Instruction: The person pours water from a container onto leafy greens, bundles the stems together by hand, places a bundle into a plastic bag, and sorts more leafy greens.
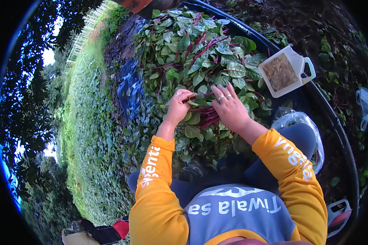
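Observation:
A big heap of Malabar spinach [200, 53], with green leaves and dark red stems, lies in front of me. My left hand [179, 107] is at the near side of the heap, its thumb and fingers pinched together on a leafy spinach stem. Just to the right, my right hand [230, 107] rests on the leaves with its fingers stretched out, a ring on one of them. Between and below both hands, several cut red stems [208, 116] lie bunched together. What is under my right palm is hidden.
A cut white plastic jug [280, 71] with a handle sits at the heap's right, by a black rim [335, 114]. Clear plastic [300, 118] lies near my right knee. Blue plastic sheeting [130, 87] is on the left. Another white container [338, 216] stands at lower right.

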Motion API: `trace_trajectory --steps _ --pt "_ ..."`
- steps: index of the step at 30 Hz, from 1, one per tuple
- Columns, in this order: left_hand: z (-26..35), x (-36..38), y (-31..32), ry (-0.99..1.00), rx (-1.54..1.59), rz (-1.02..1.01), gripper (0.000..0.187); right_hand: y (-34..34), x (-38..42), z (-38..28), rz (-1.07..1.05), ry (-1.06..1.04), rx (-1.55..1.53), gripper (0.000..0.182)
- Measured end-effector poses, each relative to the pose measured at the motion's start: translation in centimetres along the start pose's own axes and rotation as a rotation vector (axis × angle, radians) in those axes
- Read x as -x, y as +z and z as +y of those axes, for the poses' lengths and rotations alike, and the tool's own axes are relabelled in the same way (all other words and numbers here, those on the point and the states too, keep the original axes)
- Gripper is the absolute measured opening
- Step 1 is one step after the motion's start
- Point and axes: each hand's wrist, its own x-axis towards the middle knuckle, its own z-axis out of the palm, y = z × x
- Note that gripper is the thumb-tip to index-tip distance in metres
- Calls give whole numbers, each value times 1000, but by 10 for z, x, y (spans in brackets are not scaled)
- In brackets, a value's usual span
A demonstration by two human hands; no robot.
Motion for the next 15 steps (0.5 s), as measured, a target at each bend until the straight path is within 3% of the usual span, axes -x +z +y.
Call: trace_trajectory --steps 1,3,4,13,15 --pt "6 9 2 -5 5 4 52 0 0 0 -6 -4 -1 18" --pt "26 19 6 -192 326 -72 51 -1 -1 1 -194 34 -57 17" --pt "27 21 6 -358 560 -144 47 -1 -1 1 -87 -19 -13 17" --pt "39 -31 16 -336 455 -302 25 -3 0 -3 -241 -49 -110 14" --pt "29 -52 27 -380 345 -473 20 -5 0 -2 -299 -85 -98 15"
